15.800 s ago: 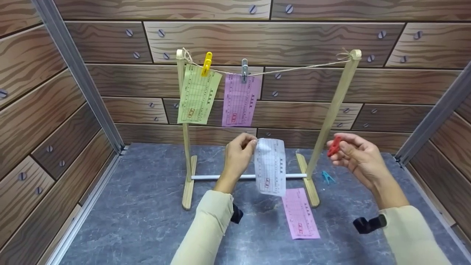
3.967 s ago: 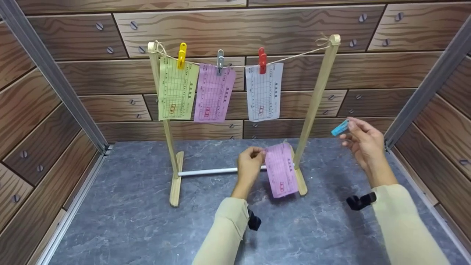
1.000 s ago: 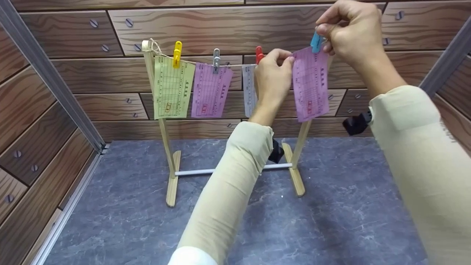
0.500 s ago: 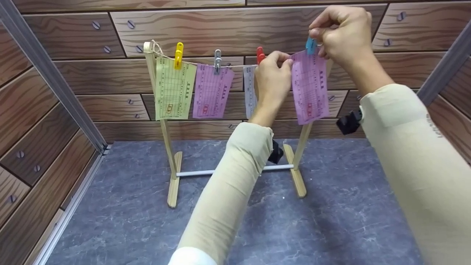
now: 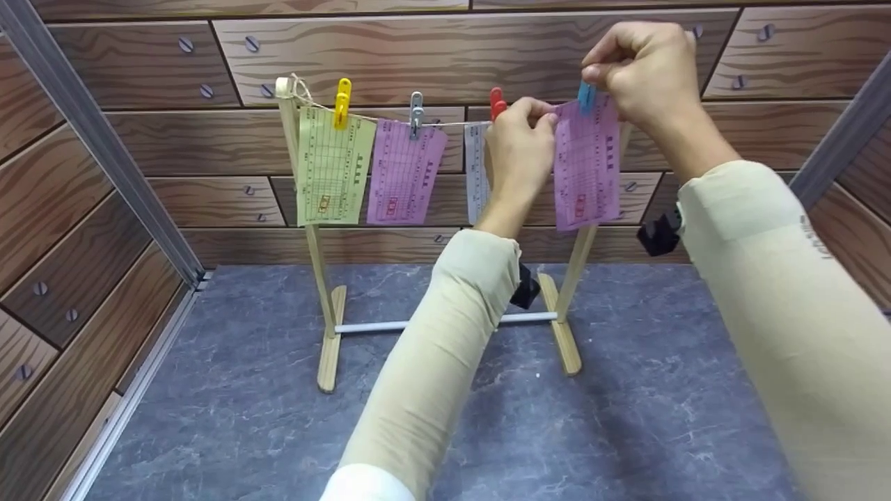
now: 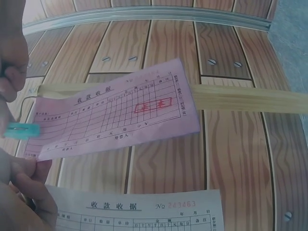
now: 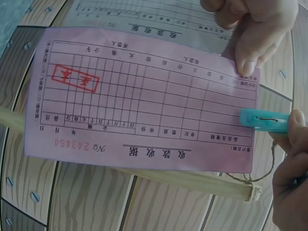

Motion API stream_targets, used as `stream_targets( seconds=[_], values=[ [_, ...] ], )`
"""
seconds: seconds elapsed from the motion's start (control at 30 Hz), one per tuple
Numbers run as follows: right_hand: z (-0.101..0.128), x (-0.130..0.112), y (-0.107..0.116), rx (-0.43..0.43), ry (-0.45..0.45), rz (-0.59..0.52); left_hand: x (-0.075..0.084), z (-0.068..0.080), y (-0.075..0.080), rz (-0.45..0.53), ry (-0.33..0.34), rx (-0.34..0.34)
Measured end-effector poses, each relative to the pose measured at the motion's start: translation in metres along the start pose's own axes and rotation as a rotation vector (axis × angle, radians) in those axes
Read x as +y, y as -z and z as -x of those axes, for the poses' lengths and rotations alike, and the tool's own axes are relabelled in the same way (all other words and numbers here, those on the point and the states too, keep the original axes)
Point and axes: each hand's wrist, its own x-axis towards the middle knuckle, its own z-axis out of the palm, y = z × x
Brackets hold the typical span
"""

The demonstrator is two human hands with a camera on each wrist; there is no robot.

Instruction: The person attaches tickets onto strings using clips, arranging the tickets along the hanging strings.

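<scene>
A pink receipt slip [image 5: 587,167] with printed lines and a red stamp hangs at the right end of the string. My left hand [image 5: 518,156] pinches its upper left corner between thumb and fingers. At its top edge, my right hand [image 5: 651,66] pinches a blue clothespin [image 5: 587,96]. In the right wrist view the clothespin [image 7: 263,120] overlaps the slip's top edge, beside the knotted string [image 7: 269,166]. A white slip [image 5: 476,170] under a red clothespin [image 5: 497,104] is partly hidden behind my left hand.
A green slip [image 5: 334,167] hangs by a yellow clothespin [image 5: 342,104], a purple slip [image 5: 406,174] by a grey one [image 5: 416,115]. The string spans a wooden stand with a left post [image 5: 317,271], right post [image 5: 579,268] and white crossbar [image 5: 372,326] on a grey tabletop [image 5: 230,417].
Earlier, the white slip was hung with the red clothespin, and the pink slip and blue clothespin were raised to the string. Over the last second, the right hand and clothespin have lowered slightly.
</scene>
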Motion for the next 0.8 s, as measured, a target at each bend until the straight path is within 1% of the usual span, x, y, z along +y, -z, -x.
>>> stream_targets(
  seconds=[0.13,0.2,0.27,0.33,0.5,0.57,0.63,0.7,0.73,0.8],
  values=[
    [0.002,0.002,-0.001,-0.011,0.005,0.083,-0.002,0.000,-0.001,-0.006,-0.004,0.009],
    [0.003,0.002,0.000,-0.022,0.002,0.103,-0.003,0.000,-0.002,-0.002,0.000,0.008],
    [0.004,0.002,0.002,-0.054,-0.020,0.106,-0.003,0.001,-0.003,0.006,0.004,0.005],
    [0.004,0.002,0.006,-0.103,-0.060,0.114,-0.003,0.001,-0.003,0.016,0.007,0.003],
    [0.006,0.000,0.014,-0.265,-0.177,0.091,-0.004,0.002,-0.004,0.026,0.008,-0.003],
    [0.006,-0.002,0.016,-0.318,-0.199,0.058,-0.006,0.003,-0.004,0.027,0.008,-0.002],
    [0.008,-0.003,0.016,-0.348,-0.204,0.025,-0.009,0.003,-0.004,0.033,0.011,0.003],
    [0.010,-0.004,0.015,-0.353,-0.202,-0.007,-0.013,0.005,-0.004,0.034,0.010,0.016],
    [0.012,-0.005,0.015,-0.343,-0.199,-0.018,-0.015,0.006,-0.004,0.033,0.010,0.023],
    [0.016,-0.005,0.015,-0.286,-0.186,-0.068,-0.020,0.009,-0.004,0.023,0.008,0.019]
  ],
)
